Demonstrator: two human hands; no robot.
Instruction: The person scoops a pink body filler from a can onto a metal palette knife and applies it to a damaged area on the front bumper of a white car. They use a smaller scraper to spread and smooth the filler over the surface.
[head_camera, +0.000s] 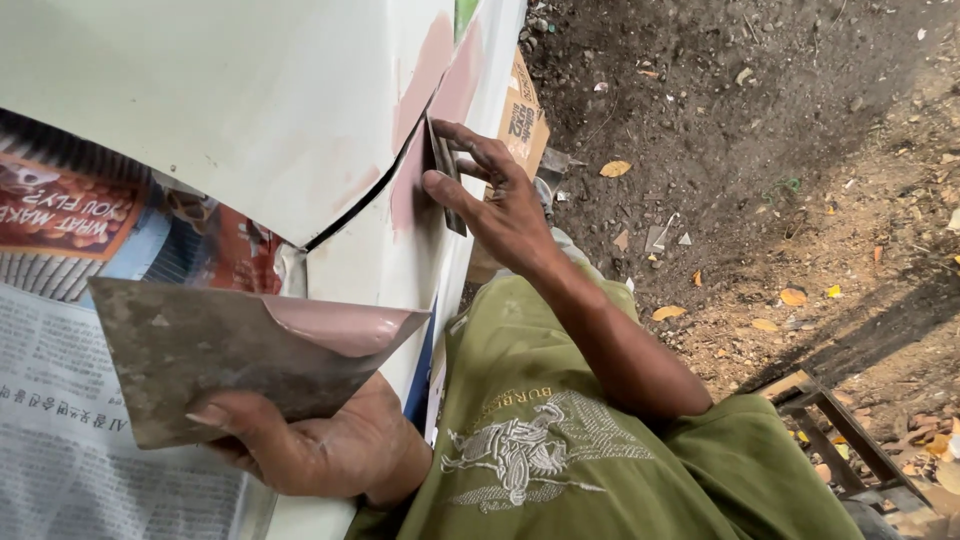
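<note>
Two hands (330, 450), two metal scrapers (220, 350)

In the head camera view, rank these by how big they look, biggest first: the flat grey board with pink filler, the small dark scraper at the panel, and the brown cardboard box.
1. Flat grey board with pink filler, held in the left hand; it is nearest the camera, which enlarges it.
2. Brown cardboard box, partly hidden.
3. Small dark scraper, held in the right hand.

Right hand (500, 205) presses scraper (443, 170) on panel (250, 110); left hand (320, 445) holds board (220, 360).
</note>
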